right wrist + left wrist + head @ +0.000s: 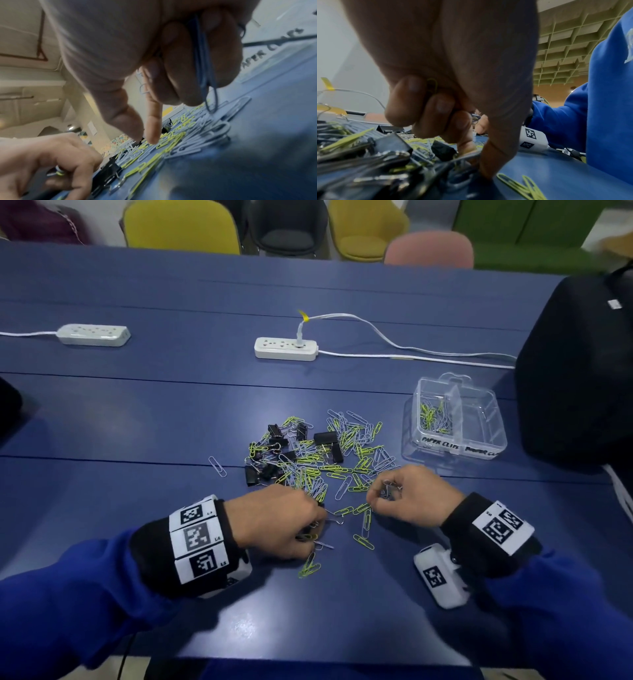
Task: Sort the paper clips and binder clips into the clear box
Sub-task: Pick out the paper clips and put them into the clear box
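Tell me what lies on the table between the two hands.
In the head view, a few loose paper clips, green and silver, lie on the blue table between the left hand and the right hand.

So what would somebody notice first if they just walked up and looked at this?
Probably the messy heap of paper clips and black binder clips in the middle of the blue table. Next, the two hands at its near edge: the left hand holds clips in its curled fingers, and the right hand grips a bunch of paper clips. To the right stands the clear box, with paper clips only in its left compartment.
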`<state>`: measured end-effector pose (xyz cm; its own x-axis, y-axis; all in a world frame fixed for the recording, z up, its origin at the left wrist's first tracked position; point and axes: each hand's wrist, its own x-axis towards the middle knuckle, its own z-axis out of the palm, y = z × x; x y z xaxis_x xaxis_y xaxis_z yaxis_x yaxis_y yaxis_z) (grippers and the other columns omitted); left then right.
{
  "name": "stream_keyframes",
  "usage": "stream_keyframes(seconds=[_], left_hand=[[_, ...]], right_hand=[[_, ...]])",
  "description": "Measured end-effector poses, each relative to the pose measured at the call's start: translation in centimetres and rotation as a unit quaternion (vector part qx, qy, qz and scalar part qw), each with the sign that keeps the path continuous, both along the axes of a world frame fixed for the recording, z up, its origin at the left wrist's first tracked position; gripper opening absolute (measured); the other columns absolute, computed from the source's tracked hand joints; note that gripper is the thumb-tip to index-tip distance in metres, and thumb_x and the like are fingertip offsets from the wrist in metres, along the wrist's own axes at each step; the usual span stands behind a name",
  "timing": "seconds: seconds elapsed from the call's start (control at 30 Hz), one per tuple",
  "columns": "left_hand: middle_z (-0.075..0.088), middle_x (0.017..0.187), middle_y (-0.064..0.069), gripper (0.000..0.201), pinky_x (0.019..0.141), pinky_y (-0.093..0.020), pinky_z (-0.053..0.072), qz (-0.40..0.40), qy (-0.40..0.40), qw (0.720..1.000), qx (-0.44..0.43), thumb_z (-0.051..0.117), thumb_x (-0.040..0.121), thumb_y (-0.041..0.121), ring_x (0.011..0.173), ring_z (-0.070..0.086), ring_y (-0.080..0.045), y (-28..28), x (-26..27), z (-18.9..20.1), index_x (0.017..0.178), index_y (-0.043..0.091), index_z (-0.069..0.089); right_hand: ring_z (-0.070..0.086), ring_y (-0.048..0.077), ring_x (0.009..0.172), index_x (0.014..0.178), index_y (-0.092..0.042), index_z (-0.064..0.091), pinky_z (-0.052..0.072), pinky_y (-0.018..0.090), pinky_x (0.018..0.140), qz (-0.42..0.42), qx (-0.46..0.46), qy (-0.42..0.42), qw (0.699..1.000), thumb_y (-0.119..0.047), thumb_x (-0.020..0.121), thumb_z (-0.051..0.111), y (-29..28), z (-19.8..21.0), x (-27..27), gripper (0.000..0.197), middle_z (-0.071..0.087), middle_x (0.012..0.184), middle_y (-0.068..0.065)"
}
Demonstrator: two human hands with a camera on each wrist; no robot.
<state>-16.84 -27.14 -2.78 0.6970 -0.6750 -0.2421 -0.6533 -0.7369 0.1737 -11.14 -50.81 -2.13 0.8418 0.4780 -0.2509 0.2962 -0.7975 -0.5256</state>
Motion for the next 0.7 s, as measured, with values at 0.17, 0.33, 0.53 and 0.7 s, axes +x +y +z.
stream_keyframes(seconds=[0.17,0.33,0.53,0.7], left_hand=[[0.061,0.092,0.002,0.016,0.065,-0.032,0.042,0.019,0.012,1.0,-0.012,0.05,0.086,0.036,0.083,0.058,-0.025,0.3,-0.1,-0.2,0.088,0.02,0.053],[0.059,0.097,0.012,0.022,0.069,-0.025,0.038,0.051,0.016,0.996,-0.076,0.048,0.095,0.046,0.087,0.056,-0.011,1.4,0.6,1.0,0.099,0.026,0.056],[0.048,0.08,0.02,0.01,0.066,-0.011,0.034,0.106,0.018,0.976,-0.189,0.056,0.093,0.041,0.075,0.048,0.005,3.7,1.2,2.9,0.094,0.031,0.054],[0.053,0.091,0.014,0.014,0.069,-0.01,0.036,0.131,0.009,0.96,-0.248,0.056,0.093,0.039,0.079,0.051,0.002,4.4,0.7,3.4,0.095,0.025,0.058]], right_hand=[[0.054,0.0,0.069,0.101,-0.039,0.069,0.039,0.02,0.066,0.069,-0.083,-0.057,0.992,-0.036,0.073,0.073,1.1,0.3,0.0,0.028,0.05,0.057,-0.02],[0.061,0.018,0.101,0.101,-0.041,0.068,0.045,0.028,0.079,0.087,-0.137,-0.107,0.981,-0.042,0.079,0.067,2.6,0.0,0.0,0.023,0.068,0.1,-0.009],[0.061,0.023,0.095,0.095,-0.028,0.065,0.043,0.03,0.073,0.125,-0.162,-0.129,0.97,-0.044,0.086,0.061,3.4,0.0,0.5,0.019,0.068,0.098,-0.002],[0.061,0.032,0.096,0.098,-0.02,0.056,0.035,0.031,0.068,0.152,-0.191,-0.18,0.953,-0.042,0.093,0.046,3.8,-0.7,0.2,0.025,0.066,0.098,0.007]])
